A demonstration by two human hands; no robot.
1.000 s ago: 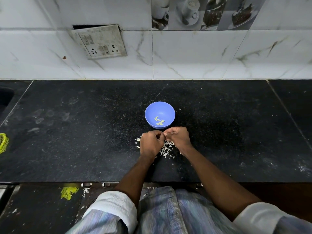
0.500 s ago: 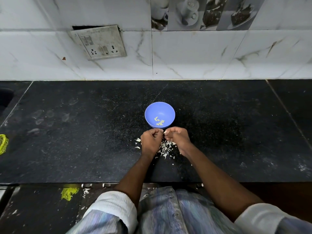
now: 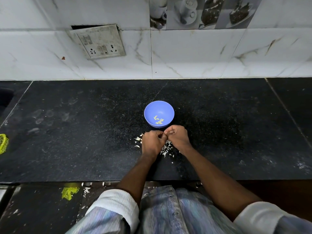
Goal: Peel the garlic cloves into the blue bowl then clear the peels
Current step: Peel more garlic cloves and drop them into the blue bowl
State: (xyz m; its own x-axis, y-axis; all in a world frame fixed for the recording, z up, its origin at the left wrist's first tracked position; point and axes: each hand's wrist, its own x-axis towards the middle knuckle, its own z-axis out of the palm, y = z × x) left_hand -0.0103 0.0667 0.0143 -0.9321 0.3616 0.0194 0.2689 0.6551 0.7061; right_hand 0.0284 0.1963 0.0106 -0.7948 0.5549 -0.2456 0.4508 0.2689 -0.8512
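Both hands, left (image 3: 152, 142) and right (image 3: 177, 137), curl fingertip to fingertip over the peels (image 3: 166, 149) beside the bowl (image 3: 152, 108); whatever they pinch is hidden.

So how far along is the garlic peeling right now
Partly done. A few peeled cloves already lie in the blue bowl. Both hands, left hand and right hand, are curled together just in front of it, apparently working on another clove, though it is hidden in their grip. The clearing is left: loose peels lie scattered on the counter under the hands.
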